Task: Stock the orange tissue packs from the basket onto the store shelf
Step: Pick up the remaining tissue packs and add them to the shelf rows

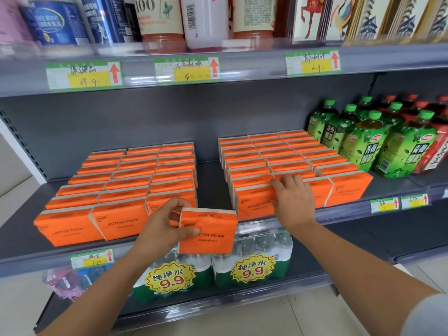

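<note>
My left hand (167, 224) pinches one orange tissue pack (213, 236) upright in front of the grey shelf's (211, 187) front edge, level with the gap between two blocks of packs. The left block of orange packs (116, 190) and the right block of orange packs (278, 161) stand in rows on the shelf. My right hand (293, 200) rests over the front middle pack of the right block, fingers curled on its top edge. The basket is out of view.
Green tea bottles (378, 139) and red-capped bottles (434, 132) stand right of the packs. Shrink-wrapped water multipacks (218, 270) fill the shelf below. The upper shelf carries cans, bottles and boxes behind price tags (186, 69). A bare strip of shelf runs between the two blocks.
</note>
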Motion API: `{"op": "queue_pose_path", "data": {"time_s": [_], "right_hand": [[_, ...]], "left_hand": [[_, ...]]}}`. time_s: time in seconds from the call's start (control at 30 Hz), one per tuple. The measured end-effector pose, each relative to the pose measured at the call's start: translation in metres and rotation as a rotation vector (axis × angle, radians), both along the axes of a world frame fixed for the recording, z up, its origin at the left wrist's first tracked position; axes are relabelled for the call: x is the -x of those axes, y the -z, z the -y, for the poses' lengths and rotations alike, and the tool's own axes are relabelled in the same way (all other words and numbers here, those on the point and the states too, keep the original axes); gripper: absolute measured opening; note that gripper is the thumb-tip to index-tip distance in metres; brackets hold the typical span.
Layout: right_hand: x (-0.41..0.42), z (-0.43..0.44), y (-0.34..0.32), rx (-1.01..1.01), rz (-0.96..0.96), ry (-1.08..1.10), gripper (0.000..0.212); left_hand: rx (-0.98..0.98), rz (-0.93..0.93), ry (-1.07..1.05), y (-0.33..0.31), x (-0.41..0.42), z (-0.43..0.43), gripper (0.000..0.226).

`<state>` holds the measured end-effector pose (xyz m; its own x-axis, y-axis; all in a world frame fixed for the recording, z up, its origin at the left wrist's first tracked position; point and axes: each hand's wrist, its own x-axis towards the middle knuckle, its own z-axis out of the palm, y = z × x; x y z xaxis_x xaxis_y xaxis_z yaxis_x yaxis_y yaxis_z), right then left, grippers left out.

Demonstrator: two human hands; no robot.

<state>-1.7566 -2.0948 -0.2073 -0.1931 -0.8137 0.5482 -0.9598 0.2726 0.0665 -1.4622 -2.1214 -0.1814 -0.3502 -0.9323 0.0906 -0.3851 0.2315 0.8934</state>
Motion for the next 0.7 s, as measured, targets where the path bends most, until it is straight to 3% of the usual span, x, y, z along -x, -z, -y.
{"op": "queue_pose_path", "data": {"time_s": [0.13, 0.33, 0.5, 0.63, 0.7], "right_hand": [[-0.006, -0.007, 0.0, 0.002, 0.014, -0.018, 0.056], [-0.015, -0.008, -0.007, 0.023, 0.013, -0.065, 0.046], [-0.022, -0.003, -0.007, 0.003, 0.119, -0.123, 0.037], [-0.027, -0.006, -0.01, -0.102, 0.208, -0.123, 0.013], [-0.03, -0.008, -0.012, -0.198, 0.221, -0.102, 0.019]], "left_hand": [[0.005, -0.007, -0.008, -0.005, 0.0, -0.004, 0.041], [0.034, 0.004, -0.012, -0.011, -0.001, -0.006, 0.042], [0.049, 0.006, -0.007, -0.01, 0.004, -0.005, 0.041], [0.045, -0.008, 0.01, -0.007, 0.011, -0.001, 0.04], [0.043, -0.006, 0.016, -0.006, 0.013, 0.0, 0.04]]}}
